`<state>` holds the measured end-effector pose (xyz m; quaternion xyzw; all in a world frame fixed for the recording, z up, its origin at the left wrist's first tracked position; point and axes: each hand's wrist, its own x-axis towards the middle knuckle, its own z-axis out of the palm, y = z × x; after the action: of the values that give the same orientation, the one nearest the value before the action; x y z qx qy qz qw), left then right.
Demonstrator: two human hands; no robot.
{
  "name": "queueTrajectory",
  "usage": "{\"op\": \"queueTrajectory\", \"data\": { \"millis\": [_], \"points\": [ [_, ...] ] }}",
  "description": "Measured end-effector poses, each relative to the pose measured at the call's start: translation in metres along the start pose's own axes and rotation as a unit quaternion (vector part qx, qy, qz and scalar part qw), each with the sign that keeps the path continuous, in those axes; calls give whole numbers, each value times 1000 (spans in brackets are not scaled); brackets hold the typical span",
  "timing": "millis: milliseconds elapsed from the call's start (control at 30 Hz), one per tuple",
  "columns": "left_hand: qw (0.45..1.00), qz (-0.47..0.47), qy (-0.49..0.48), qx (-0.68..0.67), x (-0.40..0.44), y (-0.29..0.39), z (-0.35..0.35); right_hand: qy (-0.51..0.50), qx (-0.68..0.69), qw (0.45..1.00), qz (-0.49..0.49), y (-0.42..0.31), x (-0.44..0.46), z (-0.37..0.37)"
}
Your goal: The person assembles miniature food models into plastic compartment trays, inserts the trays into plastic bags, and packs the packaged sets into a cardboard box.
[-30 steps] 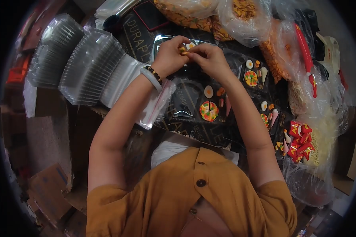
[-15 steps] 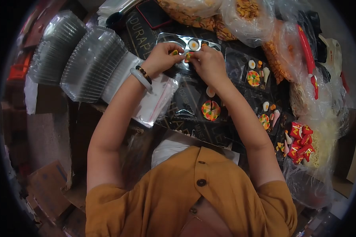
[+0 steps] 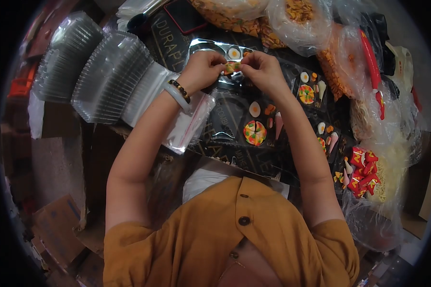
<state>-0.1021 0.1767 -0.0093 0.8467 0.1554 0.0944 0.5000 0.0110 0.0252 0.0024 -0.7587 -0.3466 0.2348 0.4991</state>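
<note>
Over the clear tray [image 3: 209, 45], the left hand [image 3: 202, 71] and the right hand [image 3: 267, 72] pinched the pizza pieces [image 3: 232, 68], and uneven finger pressure risked dropping one askew into that tray.

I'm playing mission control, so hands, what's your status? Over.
Left hand and right hand: pinching pizza pieces. Pieces over tray, egg just beyond. Nothing visibly in the way.

We get dim light, with a dark round border and shapes bowing towards the edges. Glare whitens parts of the tray [image 3: 209, 46] and streaks the clear bag [image 3: 299, 37] at far right. To our eyes the cardboard box [image 3: 57, 225] at near left is murky and soft.
</note>
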Motion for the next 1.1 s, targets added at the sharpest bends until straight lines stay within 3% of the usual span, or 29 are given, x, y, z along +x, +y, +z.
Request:
{"op": "queueTrajectory", "data": {
  "millis": [100,167,267,467,600,667,700,767,800,867,1000,1067,1100],
  "points": [
    [997,-2,30,74,1,-1,3,-18,-55,998,21,-3,-4,-4],
    [994,-15,31,108,2,1,5,-36,-246,967,-55,-3,-7,-5],
    [992,-18,33,117,5,-2,7,21,-339,934,-112,-1,-10,0],
    [996,33,20,76,8,-21,8,24,-369,914,-164,-9,-17,1],
    [987,57,15,152,1,-3,3,8,-404,899,-170,-7,-18,3],
    [986,63,3,155,1,1,0,1,-401,903,-155,-12,-17,3],
    [999,8,5,51,2,6,-1,0,-400,903,-156,-14,-17,4],
    [979,-117,-30,-163,1,17,-4,7,-169,982,-84,-16,-17,6],
    [979,-118,-30,-163,1,15,-4,6,-169,982,-84,-16,-16,9],
    [903,-152,-74,-395,3,10,-5,-29,-9,998,-57,-18,-13,14],
    [893,-189,-49,-405,0,27,-3,-48,-79,993,-72,-14,-6,13],
    [870,-175,-106,-448,-2,23,-10,-37,51,998,-26,0,-2,15],
    [870,-175,-106,-448,-4,22,-12,-36,51,998,-25,-1,-3,13]
  ]
}}
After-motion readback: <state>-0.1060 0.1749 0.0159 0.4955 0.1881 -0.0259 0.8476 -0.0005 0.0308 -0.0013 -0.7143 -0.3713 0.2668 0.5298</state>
